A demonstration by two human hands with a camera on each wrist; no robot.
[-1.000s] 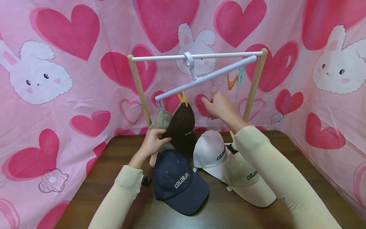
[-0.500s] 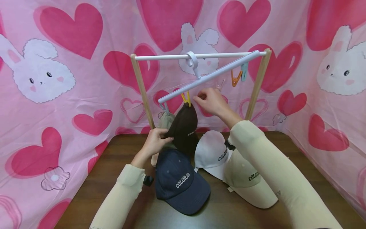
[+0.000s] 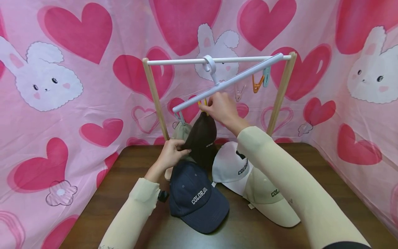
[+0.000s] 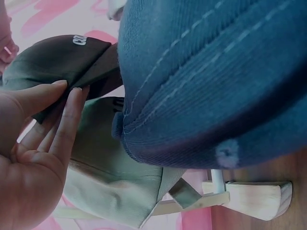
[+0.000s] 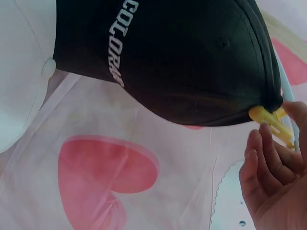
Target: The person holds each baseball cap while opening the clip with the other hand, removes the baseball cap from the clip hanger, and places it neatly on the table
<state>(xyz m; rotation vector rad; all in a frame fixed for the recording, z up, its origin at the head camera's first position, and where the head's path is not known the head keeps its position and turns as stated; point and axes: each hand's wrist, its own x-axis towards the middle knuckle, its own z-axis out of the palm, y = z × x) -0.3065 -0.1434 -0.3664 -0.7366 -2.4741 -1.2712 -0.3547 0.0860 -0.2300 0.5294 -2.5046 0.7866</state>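
A dark brown cap (image 3: 202, 135) hangs from a yellow clip (image 3: 205, 102) near the lower end of a tilted white hanger (image 3: 239, 76). My left hand (image 3: 170, 154) pinches the cap's lower edge between thumb and fingertips, clearly seen in the left wrist view. Up at the crown, my right hand (image 3: 222, 108) has its thumb and fingers around the yellow clip (image 5: 271, 122), the thumb right at the cap's top button. Behind hangs an olive-beige cap (image 4: 115, 167) on a grey clip (image 3: 179, 117). A navy cap (image 3: 191, 190) stands in front on the table.
A white rod (image 3: 177, 62) between wooden posts bears the hanger. Orange (image 3: 257, 84), light blue (image 3: 266, 76) and clear pink clips (image 3: 239, 93) dangle at its right. A white cap (image 3: 228, 166) and a beige cap (image 3: 264, 193) lie on the wooden table (image 3: 130, 173).
My right hand has moved left from near the clear pink clip to the yellow clip. My left hand stays on the brown cap's edge. The hanger tilts slightly more.
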